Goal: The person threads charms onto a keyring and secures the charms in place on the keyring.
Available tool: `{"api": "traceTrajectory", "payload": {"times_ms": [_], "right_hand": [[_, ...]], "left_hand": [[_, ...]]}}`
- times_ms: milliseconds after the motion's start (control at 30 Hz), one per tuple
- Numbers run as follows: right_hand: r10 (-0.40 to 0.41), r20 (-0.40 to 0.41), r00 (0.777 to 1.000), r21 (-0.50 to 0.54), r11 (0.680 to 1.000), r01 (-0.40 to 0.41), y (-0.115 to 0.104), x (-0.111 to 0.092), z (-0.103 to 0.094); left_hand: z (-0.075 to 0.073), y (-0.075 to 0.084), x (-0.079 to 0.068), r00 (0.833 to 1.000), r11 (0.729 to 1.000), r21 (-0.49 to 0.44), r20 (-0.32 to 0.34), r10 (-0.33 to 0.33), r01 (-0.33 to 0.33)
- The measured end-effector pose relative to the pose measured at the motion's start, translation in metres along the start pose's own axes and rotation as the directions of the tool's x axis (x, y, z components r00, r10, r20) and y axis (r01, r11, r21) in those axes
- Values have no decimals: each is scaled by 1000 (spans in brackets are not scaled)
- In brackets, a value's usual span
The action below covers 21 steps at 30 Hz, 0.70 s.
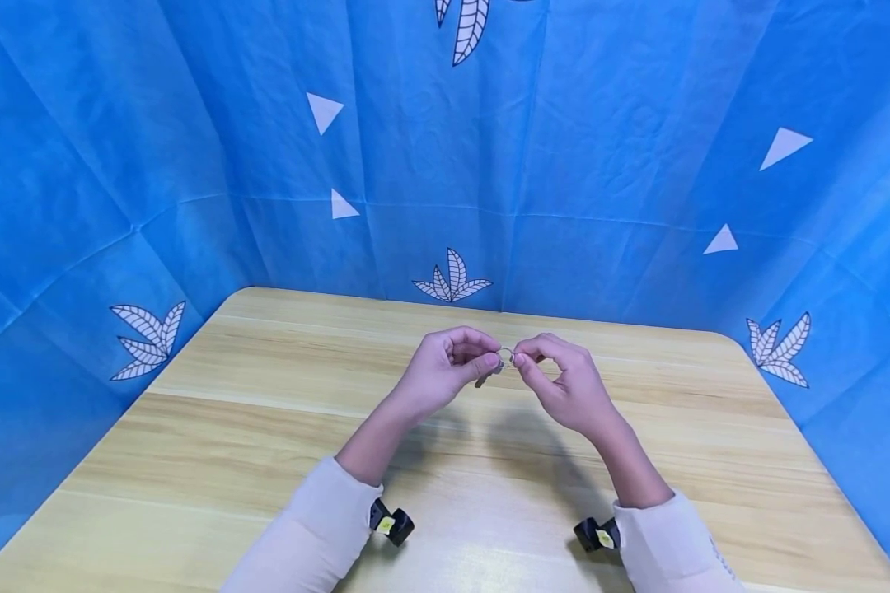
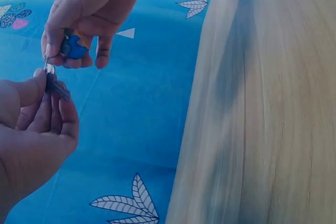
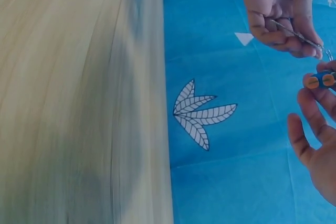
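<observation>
Over the table, both hands meet at a thin metal key ring (image 1: 506, 351). My left hand (image 1: 445, 366) pinches keys (image 2: 61, 89) between thumb and fingers; in the head view a dark end of them pokes out below its fingertips. One key (image 3: 296, 34) shows its toothed blade against the left fingers in the right wrist view. My right hand (image 1: 567, 383) pinches the ring's other side with thumb and forefinger. A small blue and orange charm (image 2: 76, 49) sits at the right fingers, partly hidden by them. The fingertips of both hands are close together.
The light wooden table (image 1: 267, 461) lies under both forearms. A blue curtain (image 1: 601, 148) with white leaves and triangles hangs behind it and at both sides. Small black cameras are strapped at the left cuff (image 1: 352, 502) and right cuff (image 1: 660, 527).
</observation>
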State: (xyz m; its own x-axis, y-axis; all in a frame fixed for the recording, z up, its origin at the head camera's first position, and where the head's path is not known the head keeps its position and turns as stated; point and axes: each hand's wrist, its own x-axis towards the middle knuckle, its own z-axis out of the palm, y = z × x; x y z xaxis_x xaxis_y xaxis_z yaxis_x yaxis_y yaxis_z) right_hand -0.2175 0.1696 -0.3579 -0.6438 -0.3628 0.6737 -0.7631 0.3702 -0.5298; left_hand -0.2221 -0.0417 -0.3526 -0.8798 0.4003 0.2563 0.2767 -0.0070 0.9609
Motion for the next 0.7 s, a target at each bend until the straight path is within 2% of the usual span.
{"api": "traceTrajectory", "payload": {"times_ms": [167, 333, 467, 633, 700], "right_hand": [[12, -1, 1000, 9, 1000, -12, -2, 1, -1], [27, 15, 1000, -7, 1000, -27, -3, 1, -2], [20, -6, 1000, -20, 1000, -20, -3, 0, -1], [20, -56, 998, -36, 999, -22, -3, 1, 0], [24, -67, 997, -47, 999, -27, -4, 2, 0]], "left_hand": [[2, 2, -2, 998, 995, 83, -39, 58, -55], [2, 4, -2, 999, 994, 101, -22, 44, -41], [6, 10, -4, 998, 991, 121, -26, 52, -48], [14, 23, -10, 992, 977, 186, -50, 112, -101], [16, 21, -10, 988, 969, 211, -54, 143, -128]]}}
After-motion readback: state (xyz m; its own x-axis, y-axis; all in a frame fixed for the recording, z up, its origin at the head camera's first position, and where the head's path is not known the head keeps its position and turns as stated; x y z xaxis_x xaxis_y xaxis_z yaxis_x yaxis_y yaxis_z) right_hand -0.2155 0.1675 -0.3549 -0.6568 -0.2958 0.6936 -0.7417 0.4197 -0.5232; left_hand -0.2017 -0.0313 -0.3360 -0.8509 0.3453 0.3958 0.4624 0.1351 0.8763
